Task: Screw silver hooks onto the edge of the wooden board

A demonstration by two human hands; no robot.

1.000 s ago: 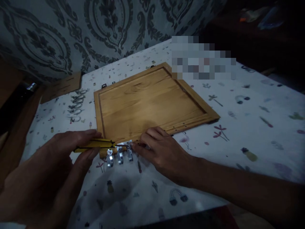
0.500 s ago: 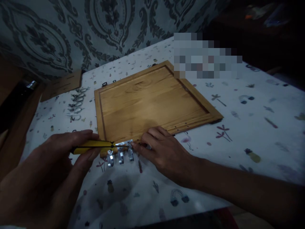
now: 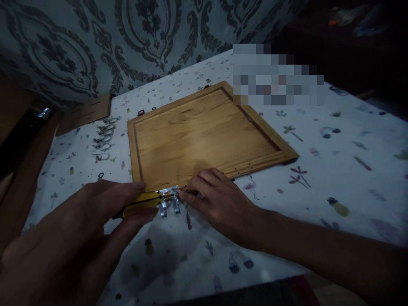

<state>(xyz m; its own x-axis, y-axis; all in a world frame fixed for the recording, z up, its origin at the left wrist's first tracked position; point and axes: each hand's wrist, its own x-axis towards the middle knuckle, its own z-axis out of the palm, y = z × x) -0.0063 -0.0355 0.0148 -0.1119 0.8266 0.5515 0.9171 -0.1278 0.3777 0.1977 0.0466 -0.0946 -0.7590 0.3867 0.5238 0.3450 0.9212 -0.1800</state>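
Observation:
A wooden panel [image 3: 200,140] with a raised frame lies flat on the cloth. Along its near edge sit shiny metal hooks [image 3: 176,206], partly covered by my left hand. My left hand [image 3: 92,216] is closed around the yellow handle of a screwdriver [image 3: 142,205], whose shaft points right toward the rightmost hook; where the tip meets it is too small to tell. My right hand [image 3: 219,199] rests on the panel's near edge with curled fingers, the fingertips pressed against that same hook. Small dark holes show along the edge beyond the right hand.
A white patterned tablecloth [image 3: 274,221] covers the table. Several loose metal hooks [image 3: 105,138] lie in a row at the left, near a cardboard piece [image 3: 84,111]. A patterned wall or curtain [image 3: 149,38] stands behind. A pixelated patch covers the back right.
My left hand and the screwdriver have moved to the right, closer to the hooks, and now cover the leftmost one. The right hand has kept its place.

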